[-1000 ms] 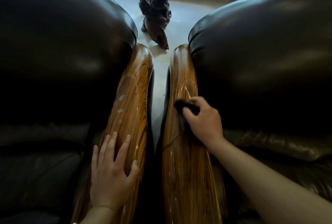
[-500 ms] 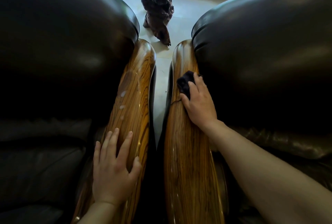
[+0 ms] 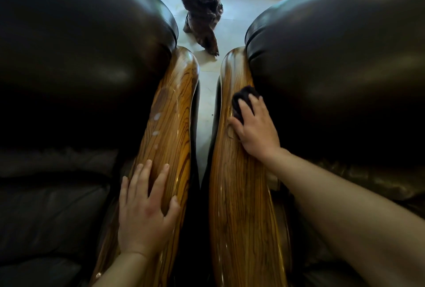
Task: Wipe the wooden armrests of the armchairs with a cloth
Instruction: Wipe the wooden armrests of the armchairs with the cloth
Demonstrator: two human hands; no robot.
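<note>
Armrests [image 3: 170, 125] x2, hands x2, cloth [image 3: 241, 100] x1

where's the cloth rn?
In the head view, the dark cloth sits under the right hand on the right wooden armrest, in its far half, beside the dark leather cushion.

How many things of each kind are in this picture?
Wooden armrests: 2, left armrest and right armrest
Leather armchairs: 2
Hands: 2, left hand and right hand
Dark cloth: 1
Dark carved sculpture: 1
Total: 8
</note>
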